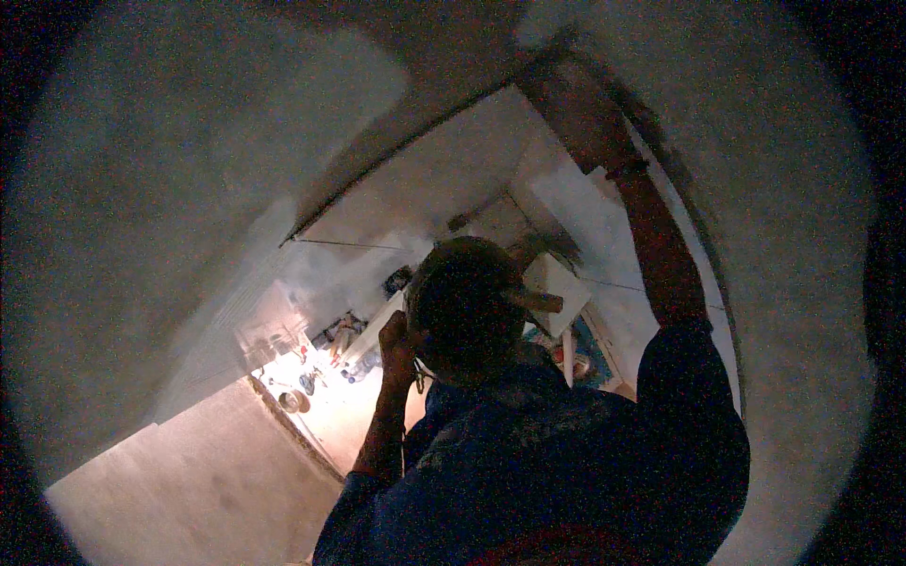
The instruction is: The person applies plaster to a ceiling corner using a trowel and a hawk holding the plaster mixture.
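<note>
Neither of my own hands shows in the head view. The middle is taken up by another person in a dark blue shirt (547,462), seen from behind. That person's right arm (665,241) reaches up, with the hand (604,132) near the upper corner of an opening in the wall. Whether a tool is in it, I cannot tell in the dark. Their left hand (396,341) is raised beside the head with the fingers bent. Past the head's right side, a short wooden-looking handle (543,300) sticks out near a pale panel (559,279).
Grey plastered walls (170,189) surround the opening. Through it, a brightly lit surface (330,415) at lower left bears several small items and a round object (293,400). A blue container (593,354) with things in it stands to the right of the head.
</note>
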